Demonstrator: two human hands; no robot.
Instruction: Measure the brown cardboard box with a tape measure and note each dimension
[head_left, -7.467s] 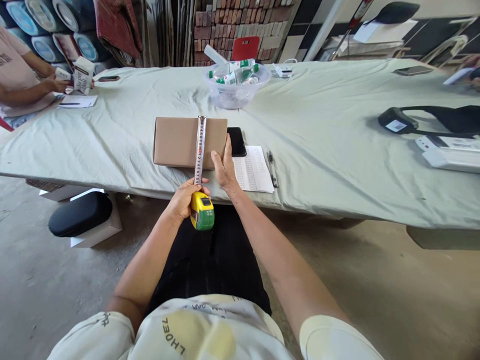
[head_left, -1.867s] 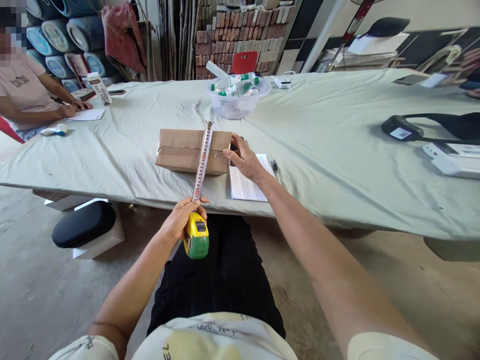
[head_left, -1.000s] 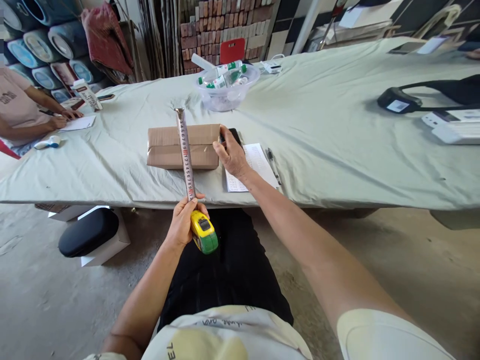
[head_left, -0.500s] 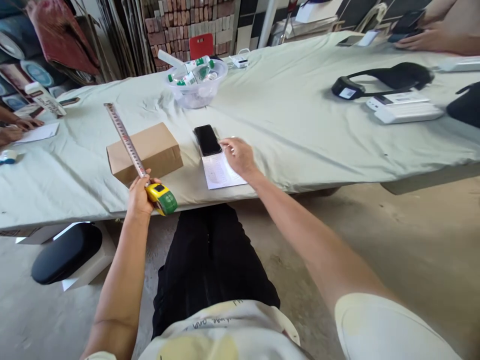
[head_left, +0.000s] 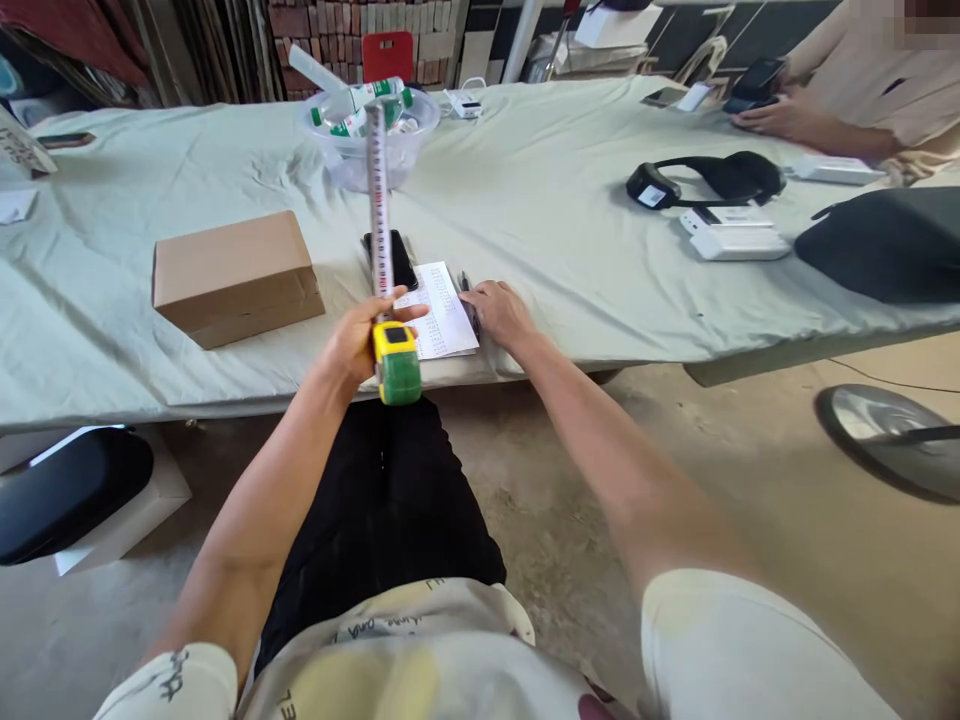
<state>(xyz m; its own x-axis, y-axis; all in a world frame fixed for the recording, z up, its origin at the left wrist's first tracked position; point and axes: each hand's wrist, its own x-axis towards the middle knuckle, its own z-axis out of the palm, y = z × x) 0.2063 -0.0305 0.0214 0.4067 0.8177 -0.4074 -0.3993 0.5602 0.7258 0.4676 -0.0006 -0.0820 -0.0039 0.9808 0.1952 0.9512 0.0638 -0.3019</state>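
My left hand (head_left: pixel 358 340) grips a yellow and green tape measure (head_left: pixel 397 361) at the table's front edge. Its blade (head_left: pixel 378 200) sticks out stiffly away from me, over a black phone (head_left: pixel 397 262) toward the plastic bowl. My right hand (head_left: pixel 500 313) lies on the cloth by a pen (head_left: pixel 465 285), next to a printed sheet (head_left: pixel 439 315); its fingers are curled and I cannot make out whether they hold anything. A brown cardboard box (head_left: pixel 234 275) lies to the left, apart from both hands.
A clear bowl of bottles (head_left: pixel 352 140) stands at the back. A black headset (head_left: pixel 705 180), white devices (head_left: pixel 731 240) and a black bag (head_left: pixel 885 240) lie on the right. Another person's hands (head_left: pixel 780 118) hold a phone far right. A black case (head_left: pixel 67 490) sits on the floor at left.
The view has swung right. My left hand has carried the tape measure off the box to over the phone. My right hand moved from the sheet to the pen beside it.
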